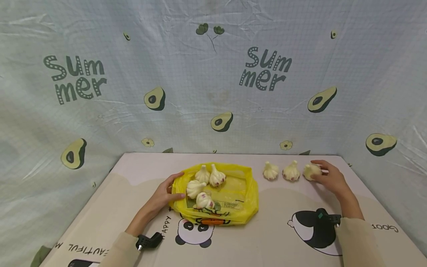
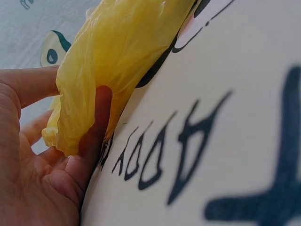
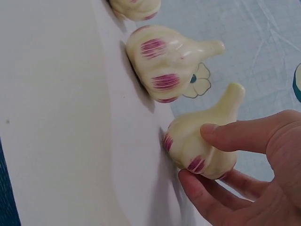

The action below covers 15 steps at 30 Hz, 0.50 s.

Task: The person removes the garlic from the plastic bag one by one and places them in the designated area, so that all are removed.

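Observation:
My right hand (image 1: 334,181) is at the far right of the table, its thumb and fingers pinching a white garlic bulb (image 1: 311,172) with purple streaks. In the right wrist view the bulb (image 3: 188,136) stands with its stem up, close to the table surface. Two more garlic bulbs, one in the middle (image 1: 291,171) and one at the left (image 1: 270,171), line up beside it. My left hand (image 1: 162,193) grips the left side of an open yellow plastic bag (image 1: 252,202). Inside the bag lie several garlic bulbs (image 1: 194,188), gathered towards its left side.
The table (image 1: 273,237) carries a cover printed with a panda and lettering. Behind it hangs a pale curtain (image 1: 186,74) with avocado prints, close to the row of bulbs.

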Each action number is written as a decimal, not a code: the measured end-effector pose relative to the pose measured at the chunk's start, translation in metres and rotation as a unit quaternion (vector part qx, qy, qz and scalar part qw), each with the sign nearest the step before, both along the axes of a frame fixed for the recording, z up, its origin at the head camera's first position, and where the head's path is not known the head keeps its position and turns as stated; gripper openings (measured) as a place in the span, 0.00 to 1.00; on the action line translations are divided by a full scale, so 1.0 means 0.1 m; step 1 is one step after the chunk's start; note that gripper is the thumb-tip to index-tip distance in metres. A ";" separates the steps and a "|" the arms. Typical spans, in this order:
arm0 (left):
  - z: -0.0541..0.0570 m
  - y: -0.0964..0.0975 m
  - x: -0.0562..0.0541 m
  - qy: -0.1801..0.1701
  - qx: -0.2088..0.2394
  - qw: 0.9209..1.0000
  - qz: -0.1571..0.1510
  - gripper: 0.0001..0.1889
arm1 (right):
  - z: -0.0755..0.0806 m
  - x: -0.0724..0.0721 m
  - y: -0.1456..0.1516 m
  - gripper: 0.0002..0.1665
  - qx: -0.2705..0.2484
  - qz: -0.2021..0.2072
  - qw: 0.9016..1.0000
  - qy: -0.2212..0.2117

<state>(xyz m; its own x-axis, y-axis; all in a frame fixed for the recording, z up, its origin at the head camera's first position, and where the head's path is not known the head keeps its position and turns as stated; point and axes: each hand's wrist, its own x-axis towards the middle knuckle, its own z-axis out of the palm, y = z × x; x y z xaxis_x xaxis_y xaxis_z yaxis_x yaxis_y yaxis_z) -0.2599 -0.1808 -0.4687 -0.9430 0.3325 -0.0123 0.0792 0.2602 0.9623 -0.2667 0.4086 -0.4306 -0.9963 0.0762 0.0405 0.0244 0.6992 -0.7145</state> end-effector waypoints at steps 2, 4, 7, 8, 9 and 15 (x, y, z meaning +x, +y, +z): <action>0.00 0.00 0.00 0.001 0.000 1.000 0.000 0.45 | 0.00 0.00 0.00 0.37 0.000 0.002 1.000 -0.003; 0.00 0.00 0.00 0.001 0.001 1.000 0.000 0.45 | 0.01 0.01 0.00 0.37 0.001 0.002 1.000 -0.007; 0.00 0.00 0.00 0.003 -0.002 1.000 0.001 0.45 | 0.01 0.01 0.00 0.37 -0.001 0.003 1.000 -0.012; 0.00 0.00 0.00 0.003 -0.002 1.000 0.002 0.45 | 0.02 0.01 0.01 0.37 -0.002 0.004 1.000 -0.014; 0.00 0.00 0.00 0.003 -0.003 1.000 0.002 0.45 | 0.02 0.02 0.01 0.38 -0.001 0.005 1.000 -0.016; 0.00 0.00 -0.01 0.003 -0.008 1.000 0.006 0.45 | 0.02 0.01 0.01 0.39 0.003 0.011 1.000 -0.016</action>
